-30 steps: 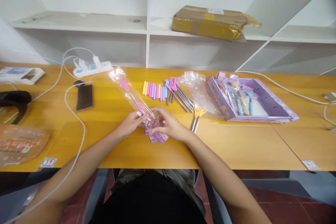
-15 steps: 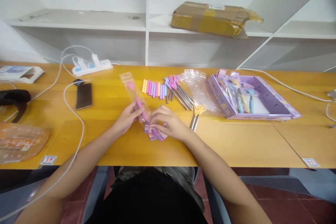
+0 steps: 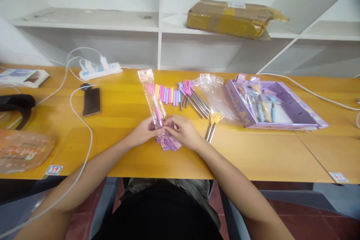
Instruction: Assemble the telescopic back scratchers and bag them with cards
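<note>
A clear plastic bag with a pink hand-shaped scratcher inside stands tilted over the table. My left hand is closed on the bag's lower end. My right hand pinches at the same end, its fingertips close to the left thumb. Small printed purple and pink cards lie just below the hands. Beyond them is a row of coloured handle tubes. Metal rods with pink and blue hand-shaped heads lie to its right, and ones with yellow heads are nearer my right forearm.
Empty clear bags lie beside a purple box holding bagged scratchers. A phone, a white power strip and loose cables are on the left. A taped carton rests on the shelf.
The bagged pink scratcher has shifted right and stands more upright. My two hands have come together at its lower end. The view has moved slightly.
</note>
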A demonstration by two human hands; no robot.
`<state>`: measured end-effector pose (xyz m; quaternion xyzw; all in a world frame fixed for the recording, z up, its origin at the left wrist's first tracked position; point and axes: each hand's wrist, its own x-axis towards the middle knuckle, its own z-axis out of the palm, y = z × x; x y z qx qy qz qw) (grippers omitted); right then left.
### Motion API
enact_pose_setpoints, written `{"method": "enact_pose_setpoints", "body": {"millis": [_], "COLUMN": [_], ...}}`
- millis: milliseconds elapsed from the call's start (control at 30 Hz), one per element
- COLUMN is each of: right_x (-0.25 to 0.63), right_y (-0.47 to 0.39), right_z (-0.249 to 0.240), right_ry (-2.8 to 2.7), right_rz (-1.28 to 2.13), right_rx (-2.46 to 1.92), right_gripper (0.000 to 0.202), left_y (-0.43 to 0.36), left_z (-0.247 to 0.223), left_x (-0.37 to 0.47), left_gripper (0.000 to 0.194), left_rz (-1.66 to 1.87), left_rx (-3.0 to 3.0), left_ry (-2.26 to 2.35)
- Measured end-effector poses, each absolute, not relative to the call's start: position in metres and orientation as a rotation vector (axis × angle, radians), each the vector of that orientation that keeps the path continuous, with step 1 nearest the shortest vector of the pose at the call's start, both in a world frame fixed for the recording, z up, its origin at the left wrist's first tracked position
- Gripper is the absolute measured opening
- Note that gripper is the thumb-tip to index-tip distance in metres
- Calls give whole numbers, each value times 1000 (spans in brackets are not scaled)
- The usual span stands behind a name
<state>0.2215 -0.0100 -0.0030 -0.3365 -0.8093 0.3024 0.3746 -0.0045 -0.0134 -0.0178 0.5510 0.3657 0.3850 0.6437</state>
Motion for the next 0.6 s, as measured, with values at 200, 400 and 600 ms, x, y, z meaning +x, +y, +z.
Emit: {"method": "enact_pose_setpoints", "body": {"millis": [200,400,600], "right_x": [224,221,219], "right_y": [-7,-8,-8], "right_z": [-6,-6,-3], "right_ry": [-1916,-2026,-1998], "right_rz": [998,1143,1120], "right_rx": [-989,-1001,-1006], "right_gripper": [43,42,51], "left_y": [-12,-11,-12], "left_z": [-17,-17,-15], "left_x": [-6,-8,-10], "left_gripper": [45,41,36], "left_rz": [886,870,858], "left_rx": [1278,1317,1380], "left_ry": [829,799,798]}}
